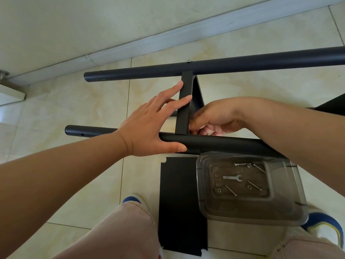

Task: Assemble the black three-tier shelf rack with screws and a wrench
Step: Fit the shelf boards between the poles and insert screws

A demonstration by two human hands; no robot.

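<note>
Left hand [147, 128] straddles the near black round metal tube [214, 143], thumb under, straight fingers [179, 101] spread on the upright black flat shelf panel [183, 109]. Right hand [214, 116] fingers curled at the panel-tube joint; what they pinch is hidden. Flat silver wrench [232, 177] and long screws [254, 185] lie in the clear plastic tray [211, 202], near, on the floor.

Near tube [214, 144]: metal, matt black, smooth with a faint sheen.
Far tube [242, 63]: same matt black coat; bright metal screw head [189, 61] on top.
Shelf panel [183, 109]: flat black, matt.
Loose panel [179, 202]: black, matt, dull.
Tray [250, 189]: clear glossy plastic.
Wrench [232, 177]: bright bare metal.
Screws [231, 190]: shiny metal.
Floor [74, 101]: glazed cream tile, glossy.
Trousers [130, 230]: pale woven cloth.
</note>
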